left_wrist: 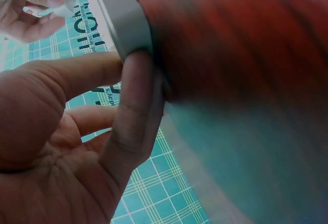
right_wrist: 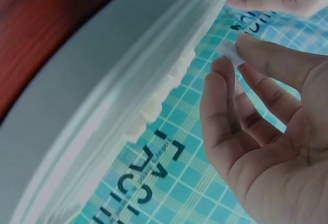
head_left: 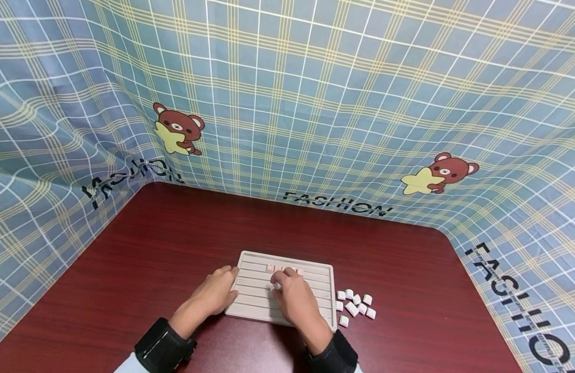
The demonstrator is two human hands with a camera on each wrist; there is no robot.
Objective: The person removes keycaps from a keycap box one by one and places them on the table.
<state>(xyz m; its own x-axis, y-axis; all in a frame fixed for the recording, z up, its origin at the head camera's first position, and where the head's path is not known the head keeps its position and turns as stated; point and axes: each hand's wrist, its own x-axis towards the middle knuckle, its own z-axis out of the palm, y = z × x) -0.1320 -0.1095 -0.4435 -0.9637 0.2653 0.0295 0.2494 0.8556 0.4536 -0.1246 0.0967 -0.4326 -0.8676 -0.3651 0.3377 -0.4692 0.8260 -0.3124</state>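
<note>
A pale ridged tray (head_left: 252, 298) lies on the table, with slats running across it. My left hand (head_left: 215, 291) grips its left edge; in the left wrist view the thumb and fingers meet at the tray's corner (left_wrist: 125, 24). Over the middle of the tray, my right hand (head_left: 294, 299) pinches a small white keycap (right_wrist: 230, 53) between thumb and fingertips. A row of pinkish keycaps (head_left: 271, 268) sits on an upper slat, partly hidden behind the right hand. In the right wrist view, these keycaps (right_wrist: 151, 108) stick up from the tray.
Several loose white keycaps (head_left: 351, 309) lie on the dark red table (head_left: 408, 290) just right of the tray. A blue plaid cloth (head_left: 278, 103) with printed bears and lettering hangs around the table's back and sides.
</note>
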